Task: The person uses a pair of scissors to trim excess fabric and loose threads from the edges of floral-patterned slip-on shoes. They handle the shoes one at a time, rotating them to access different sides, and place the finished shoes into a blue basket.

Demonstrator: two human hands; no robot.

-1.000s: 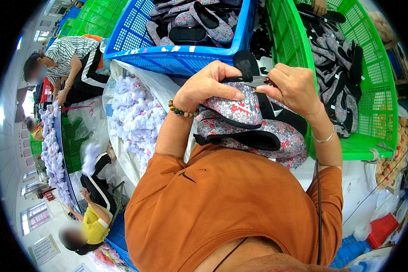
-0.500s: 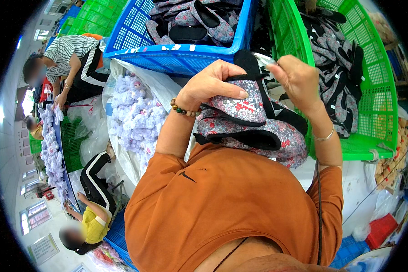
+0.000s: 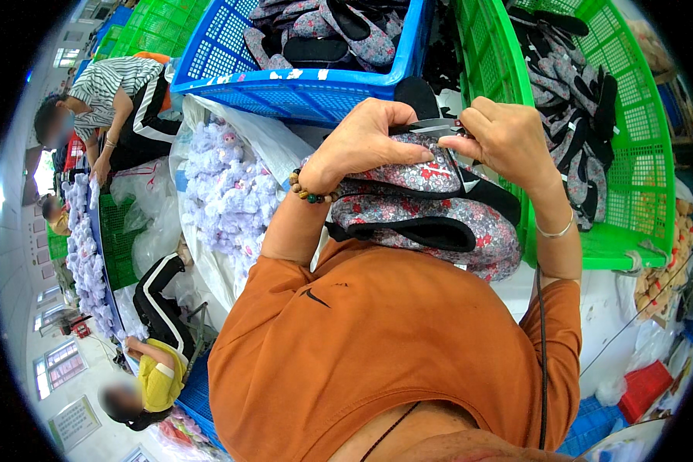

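- The green crate (image 3: pixel 631 162) to the right and the blue crate (image 3: pixel 285 85) ahead both hold dark and floral slippers; neither hand touches them.
- A stack of floral slippers (image 3: pixel 439 223) with black trim rests against the person's orange shirt (image 3: pixel 393 346), just below both hands.
- The top slipper (image 3: pixel 420 173) lies on that stack, pinned under the left hand (image 3: pixel 366 142), which is arched over its upper with the fingers (image 3: pixel 408 154) clenched down on the fabric, wrist bent, a beaded bracelet (image 3: pixel 309 192) at the cuff line.
- The right hand (image 3: pixel 508 138) comes in from the right, wrist raised, its fingers closed around small scissors (image 3: pixel 431 125) whose blades point left toward the left thumb.
- Risk, as I judge it: the blade tips sit touching or just beside the left fingertips, so a slip of the pinned slipper could bring a nick to the skin or a cut into the floral fabric rather than a stray thread.
- A second risk: the stack is only leaning on the lap, so pressing harder on the top slipper could tip the lower ones off toward the white bag of lilac soft pieces (image 3: pixel 231 200) at the left.
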